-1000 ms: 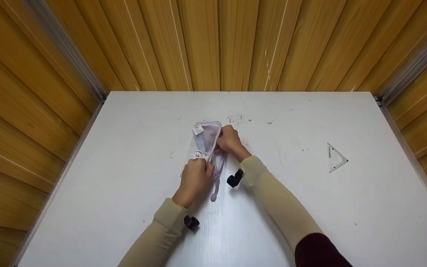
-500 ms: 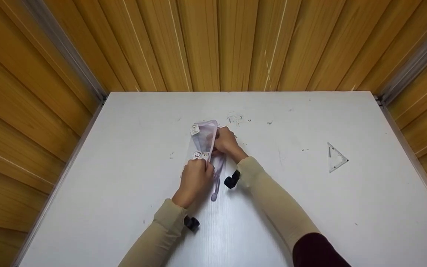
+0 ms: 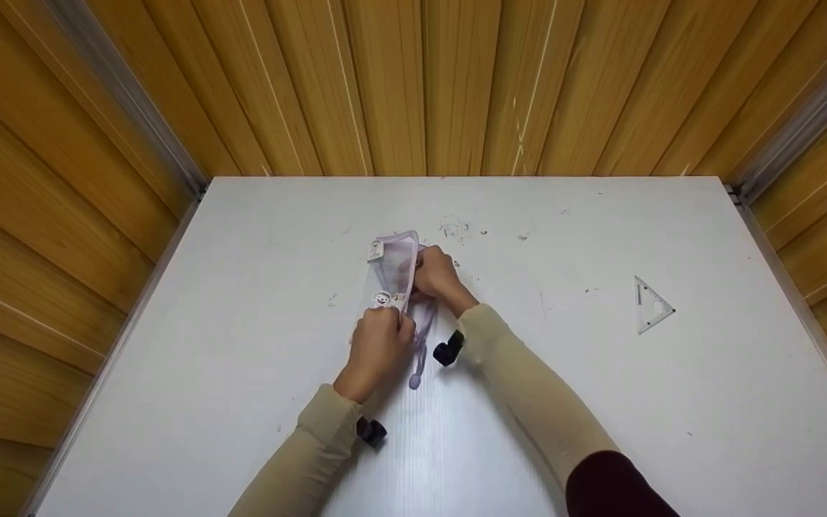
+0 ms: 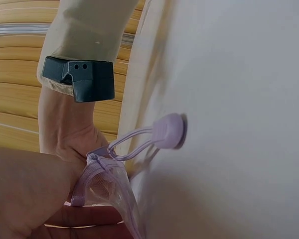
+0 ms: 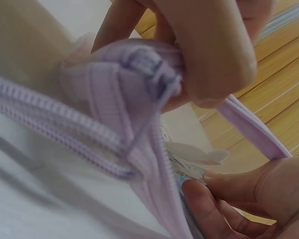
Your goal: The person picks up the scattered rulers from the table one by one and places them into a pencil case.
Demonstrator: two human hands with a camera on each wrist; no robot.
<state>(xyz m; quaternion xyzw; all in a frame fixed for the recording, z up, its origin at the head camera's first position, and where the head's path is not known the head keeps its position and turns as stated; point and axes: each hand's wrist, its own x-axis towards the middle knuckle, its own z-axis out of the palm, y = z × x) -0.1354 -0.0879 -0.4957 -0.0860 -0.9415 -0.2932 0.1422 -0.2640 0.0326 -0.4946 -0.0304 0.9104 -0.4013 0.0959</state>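
Note:
A translucent pouch (image 3: 393,262) with lilac zip edging and cartoon prints stands above the white table. My left hand (image 3: 377,348) grips its near end; in the right wrist view, curled fingers of the left hand (image 5: 209,50) hold the lilac corner by the zip pull. My right hand (image 3: 439,275) is at the pouch's right side, its fingertips partly behind the sheer material. There, the right hand (image 5: 274,194) pinches a pale printed item (image 5: 189,167) between thumb and finger; its full shape is hidden. A lilac cord loop with an oval end (image 4: 168,131) hangs from the near corner.
A clear triangular ruler (image 3: 652,307) lies on the right part of the white table (image 3: 191,373). Wood-patterned panels (image 3: 456,86) rise behind the table and at both sides. Black camera mounts sit on both wrists.
My right hand has shifted slightly left, and the pouch's far edge has moved a little left with it. The left hand keeps its grip in nearly the same place.

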